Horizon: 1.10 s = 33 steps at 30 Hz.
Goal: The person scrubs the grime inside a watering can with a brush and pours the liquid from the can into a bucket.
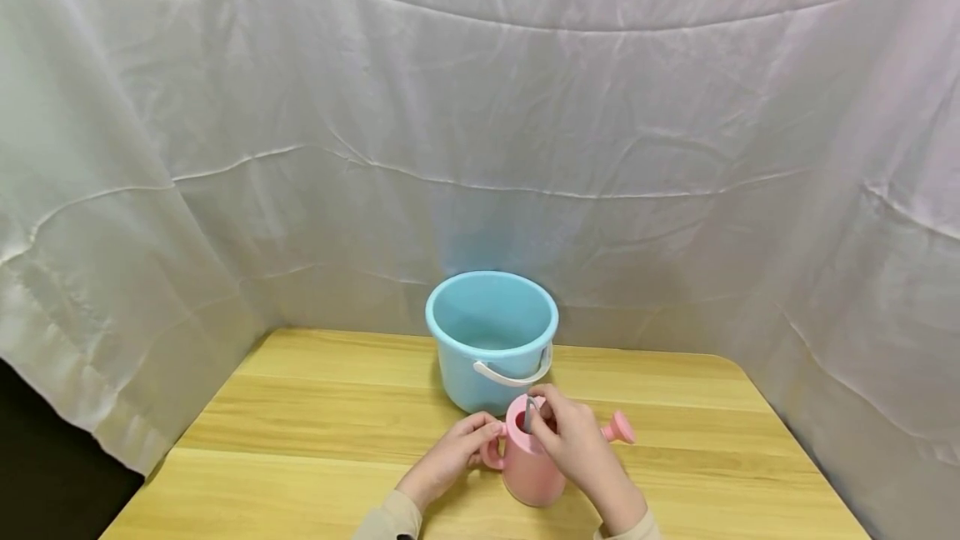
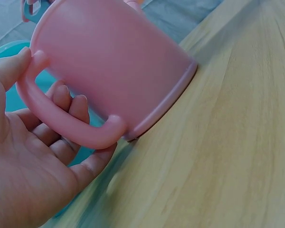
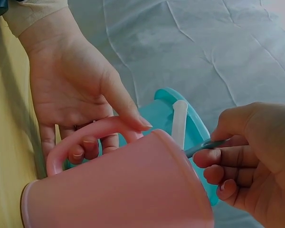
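A pink watering can (image 1: 534,477) stands upright on the wooden table, its handle on the left and its spout with a round rose (image 1: 619,427) pointing right. My left hand (image 1: 448,450) grips the can's handle (image 2: 69,124), thumb on top and fingers curled through the loop. Over the can's top opening, my right hand (image 1: 583,438) pinches a slim grey-blue piece (image 3: 203,147) between thumb and fingers. Its lower end reaches into the opening and is hidden there, so I cannot tell what kind of thing it is.
Just behind the can stands a light blue bucket (image 1: 468,377), its white handle (image 1: 513,379) hanging down in front. The wooden table (image 1: 315,407) extends to both sides. A pale grey curtain (image 1: 375,232) hangs behind the table and along its sides.
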Motion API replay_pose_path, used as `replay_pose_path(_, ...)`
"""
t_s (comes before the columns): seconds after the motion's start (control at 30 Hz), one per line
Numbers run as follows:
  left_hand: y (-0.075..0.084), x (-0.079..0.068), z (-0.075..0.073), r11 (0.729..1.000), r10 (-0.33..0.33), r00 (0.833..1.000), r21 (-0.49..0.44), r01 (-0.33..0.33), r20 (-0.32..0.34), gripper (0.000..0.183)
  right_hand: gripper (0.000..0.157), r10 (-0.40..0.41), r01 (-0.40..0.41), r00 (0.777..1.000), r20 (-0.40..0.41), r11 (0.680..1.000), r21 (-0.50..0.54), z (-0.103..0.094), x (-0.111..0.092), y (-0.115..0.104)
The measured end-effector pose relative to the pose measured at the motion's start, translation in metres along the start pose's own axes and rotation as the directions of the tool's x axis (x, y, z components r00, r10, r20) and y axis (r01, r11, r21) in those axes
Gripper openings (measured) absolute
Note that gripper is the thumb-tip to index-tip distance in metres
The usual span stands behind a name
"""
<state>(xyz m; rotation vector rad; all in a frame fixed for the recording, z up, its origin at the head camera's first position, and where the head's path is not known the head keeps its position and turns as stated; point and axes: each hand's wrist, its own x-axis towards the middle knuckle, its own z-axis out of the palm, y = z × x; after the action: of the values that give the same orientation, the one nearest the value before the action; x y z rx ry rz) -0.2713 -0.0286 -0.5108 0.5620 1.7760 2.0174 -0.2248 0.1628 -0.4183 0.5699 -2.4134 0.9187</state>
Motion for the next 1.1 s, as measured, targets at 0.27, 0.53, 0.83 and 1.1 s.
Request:
replay_pose_path(0.27,-0.002,0.000,-0.001,1.000,0.005,1.000,-0.003,-0.005,0.000,0.052,0.015,0.034,-0.034,0.999,0.031,0.999,-0.017,0.000,0.000,-0.001)
replay_pose_path(0.53,-0.001,0.000,-0.001,1.000,0.002,1.000,0.000,-0.002,-0.004,0.037,0.019,-0.017,0.021,0.995,-0.099,0.999,0.045,-0.001,-0.001,-0.005)
replay_pose_path(0.83,0.002,-0.002,0.000,1.000,-0.001,1.000,0.004,0.001,0.004,0.031,0.026,-0.122,0.129,0.955,-0.270,0.992,0.006,-0.006,0.001,-0.010)
replay_pose_path(1.1,0.003,-0.002,0.001,1.000,-0.003,1.000,0.004,0.003,-0.001,0.034,0.026,-0.122,0.121,0.954,-0.274,0.992,-0.019,-0.006,0.001,-0.009)
